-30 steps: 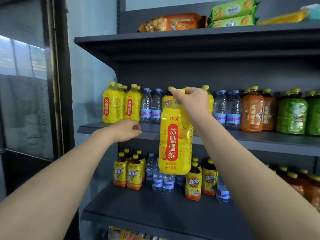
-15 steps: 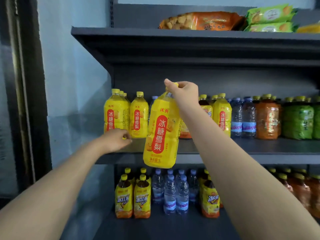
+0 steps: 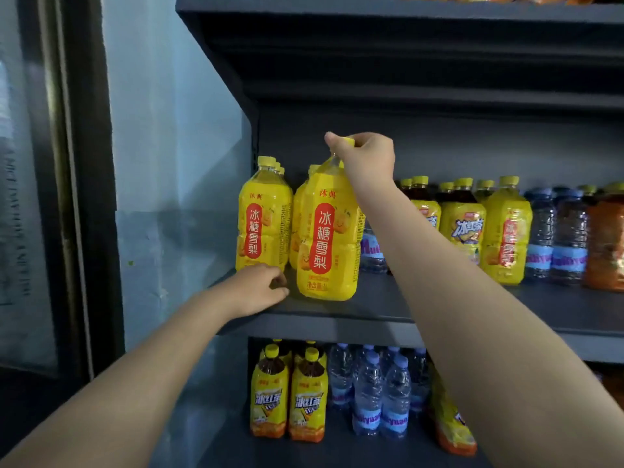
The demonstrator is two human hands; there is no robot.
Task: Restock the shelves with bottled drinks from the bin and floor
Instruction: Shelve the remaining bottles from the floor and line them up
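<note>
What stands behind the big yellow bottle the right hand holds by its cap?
Another yellow bottle of the same kind shows at the left edge of the held bottle, gripped by the right hand. Anything further back in that row is covered.

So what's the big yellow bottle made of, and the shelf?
Bottle: probably clear plastic. The neck under the right hand is see-through, and a glossy yellow film wrap with shiny creases covers the body. Cap: yellow, likely hard plastic. Shelf: looks like painted metal, a thin, flat, dull grey board, though I can't be sure.
</note>
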